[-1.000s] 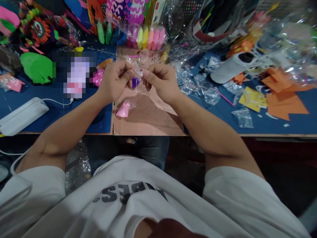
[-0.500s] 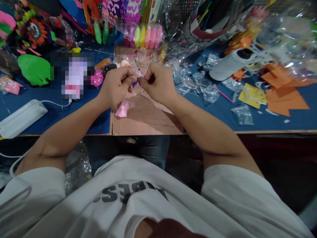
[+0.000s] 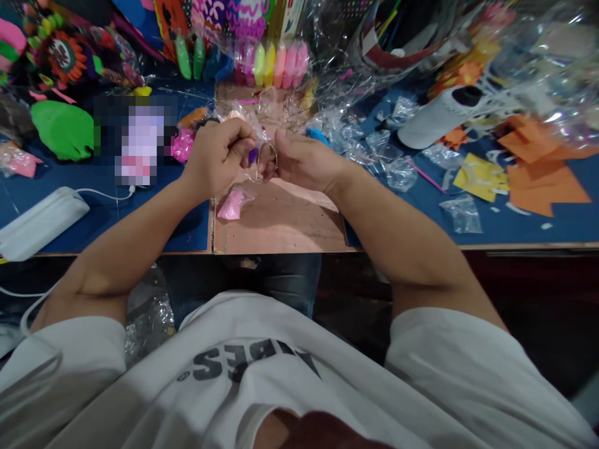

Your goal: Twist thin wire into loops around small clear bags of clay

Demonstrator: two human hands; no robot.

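My left hand [image 3: 219, 153] is closed in a pinch on a small purple piece [image 3: 253, 155], most of it hidden by the fingers. Clear plastic shows beside it. From there a thin, pale wire-like loop [image 3: 276, 156] runs to my right hand [image 3: 306, 161], whose fingers are curled around it with the thumb raised above. How firmly they grip is hard to see. Just below the hands, a pink lump in a clear plastic wrapper [image 3: 231, 204] lies on the brown wooden board [image 3: 281, 227].
Left on the blue tabletop [image 3: 187, 234] are a blurred-out phone [image 3: 143, 140], a white power bank [image 3: 44, 221] and a green clay lump [image 3: 63, 130]. To the right lie crumpled clear wrappers [image 3: 393, 168], a white bottle [image 3: 435, 118] and orange sheets [image 3: 545, 187]. Colourful clay packs [image 3: 271, 64] stand behind.
My right hand has moved slightly right and turned, its thumb lifting from the earlier pinch. The thin loop and a blue item behind that hand now show more. My left hand stays nearly in place.
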